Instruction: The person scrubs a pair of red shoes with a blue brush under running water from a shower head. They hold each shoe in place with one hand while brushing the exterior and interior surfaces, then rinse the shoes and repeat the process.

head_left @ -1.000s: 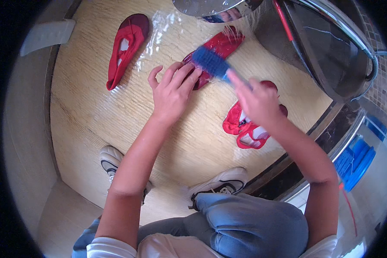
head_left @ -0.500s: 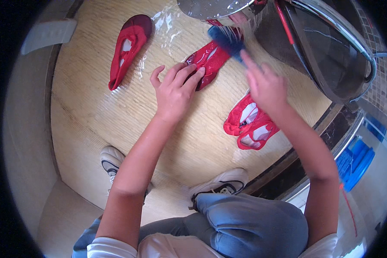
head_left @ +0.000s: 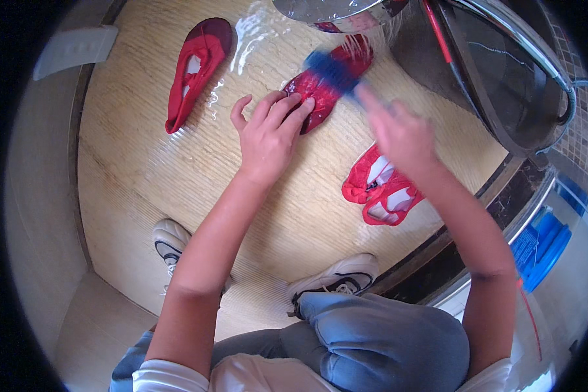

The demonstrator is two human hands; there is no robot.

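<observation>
A wet red cloth slipper-shoe (head_left: 360,57) lies on the wet, ribbed floor ahead of me. My left hand (head_left: 266,142) holds its near end down, fingertips pressed onto the cloth and the little finger sticking out. In my right hand (head_left: 404,136) is a blue scrubbing brush (head_left: 333,70), bristle end against the shoe's middle; hand and brush are blurred by motion. The index finger stretches along the brush, whose handle is mostly hidden by the hand. Farther left lies a second red shoe (head_left: 207,55), opening up. Two more red shoes (head_left: 362,178) with white insoles sit together below my right hand.
A shiny metal basin (head_left: 340,12) stands at the top edge, beside a dark object with a curved chrome tube (head_left: 532,49). A dark raised sill (head_left: 431,258) runs along the right, with a blue item (head_left: 542,248) beyond it. My sneakers (head_left: 336,277) are on the floor below.
The brush has slid along the shoe from its far part toward its middle, nearer my left hand. My left hand stays nearly in place on the shoe.
</observation>
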